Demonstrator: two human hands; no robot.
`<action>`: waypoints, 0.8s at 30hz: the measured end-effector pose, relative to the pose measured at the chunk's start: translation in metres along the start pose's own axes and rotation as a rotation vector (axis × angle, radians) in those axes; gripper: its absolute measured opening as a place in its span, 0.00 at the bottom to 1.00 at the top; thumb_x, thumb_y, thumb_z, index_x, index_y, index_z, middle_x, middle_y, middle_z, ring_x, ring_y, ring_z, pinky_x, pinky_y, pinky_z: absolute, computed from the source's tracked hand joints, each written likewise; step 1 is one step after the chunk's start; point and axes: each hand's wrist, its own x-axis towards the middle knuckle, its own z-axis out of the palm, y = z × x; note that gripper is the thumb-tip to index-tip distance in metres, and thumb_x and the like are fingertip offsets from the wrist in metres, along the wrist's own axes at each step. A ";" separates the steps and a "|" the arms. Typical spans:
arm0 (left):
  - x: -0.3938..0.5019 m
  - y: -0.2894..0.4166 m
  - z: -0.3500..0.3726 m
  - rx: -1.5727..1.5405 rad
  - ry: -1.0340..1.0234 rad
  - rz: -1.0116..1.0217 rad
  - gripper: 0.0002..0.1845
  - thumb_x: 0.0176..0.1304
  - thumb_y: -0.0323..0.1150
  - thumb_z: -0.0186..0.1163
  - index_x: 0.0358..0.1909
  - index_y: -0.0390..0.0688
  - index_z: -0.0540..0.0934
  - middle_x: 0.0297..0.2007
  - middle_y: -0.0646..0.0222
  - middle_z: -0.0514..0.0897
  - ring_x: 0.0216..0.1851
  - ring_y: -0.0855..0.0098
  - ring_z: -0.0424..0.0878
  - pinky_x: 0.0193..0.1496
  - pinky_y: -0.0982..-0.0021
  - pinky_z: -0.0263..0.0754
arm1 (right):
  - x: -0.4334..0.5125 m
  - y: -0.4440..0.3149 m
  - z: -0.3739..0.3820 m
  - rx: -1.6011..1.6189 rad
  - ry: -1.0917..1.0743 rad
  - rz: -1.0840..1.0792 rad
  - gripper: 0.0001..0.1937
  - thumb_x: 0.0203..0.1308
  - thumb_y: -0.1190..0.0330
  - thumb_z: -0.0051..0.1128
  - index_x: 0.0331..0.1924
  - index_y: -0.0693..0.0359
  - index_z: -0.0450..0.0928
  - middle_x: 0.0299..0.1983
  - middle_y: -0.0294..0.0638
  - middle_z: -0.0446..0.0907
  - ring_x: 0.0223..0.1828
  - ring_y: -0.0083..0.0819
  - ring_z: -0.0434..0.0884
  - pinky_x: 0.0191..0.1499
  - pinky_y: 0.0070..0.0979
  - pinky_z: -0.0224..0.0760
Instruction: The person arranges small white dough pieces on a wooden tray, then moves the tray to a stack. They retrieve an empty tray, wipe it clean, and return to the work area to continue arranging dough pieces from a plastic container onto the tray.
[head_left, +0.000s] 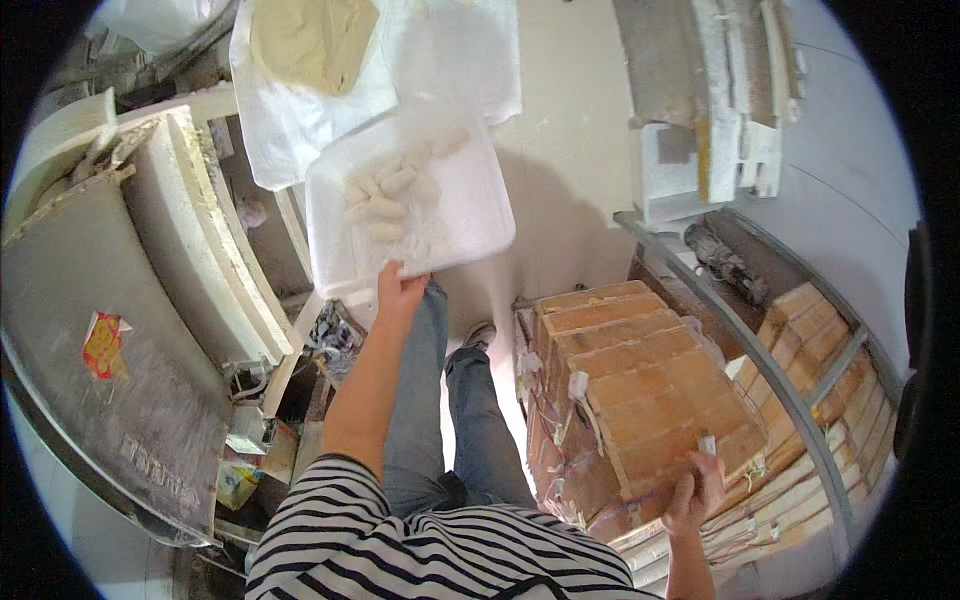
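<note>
My left hand (399, 291) grips the near edge of a white shallow plastic tray (457, 232). Several pale, oblong dough-like pieces (386, 204) lie in the tray, mostly towards its left half. Beyond the tray, a tan block of material (311, 41) sits on white plastic sheeting (281, 131). Low at the right, my right hand (696, 487) hovers over or rests by a stack of brown wooden trays or boxes (652, 375), its fingers curled. A small whitish piece (707, 444) shows at its fingertips; whether the hand holds it is unclear.
A large grey machine housing (127, 300) with a red and yellow sticker (103, 345) stands at the left. Metal rails (750, 352) curve past the stack at the right. Wires (559, 435) hang along the stack's near side. White and grey boards (720, 97) stand at the upper right.
</note>
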 end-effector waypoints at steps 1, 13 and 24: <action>-0.028 -0.001 -0.005 0.068 -0.020 -0.016 0.17 0.60 0.28 0.54 0.50 0.31 0.72 0.51 0.51 0.78 0.54 0.56 0.77 0.55 0.55 0.76 | 0.000 0.000 0.000 -0.010 0.018 -0.019 0.07 0.64 0.72 0.51 0.38 0.67 0.78 0.35 0.45 0.79 0.36 0.40 0.76 0.41 0.34 0.70; -0.349 0.090 -0.021 0.726 -0.371 0.204 0.30 0.55 0.27 0.59 0.61 0.27 0.69 0.47 0.56 0.81 0.48 0.61 0.81 0.52 0.62 0.76 | -0.016 0.013 0.011 0.299 0.489 -0.096 0.13 0.57 0.66 0.63 0.44 0.61 0.83 0.37 0.45 0.85 0.40 0.41 0.84 0.50 0.34 0.75; -0.537 0.096 0.121 1.059 -0.706 0.638 0.31 0.45 0.24 0.56 0.57 0.28 0.73 0.50 0.53 0.80 0.49 0.57 0.81 0.53 0.59 0.79 | -0.159 -0.050 -0.051 1.241 0.091 -0.458 0.29 0.63 0.61 0.58 0.66 0.65 0.66 0.62 0.52 0.73 0.61 0.44 0.75 0.64 0.36 0.66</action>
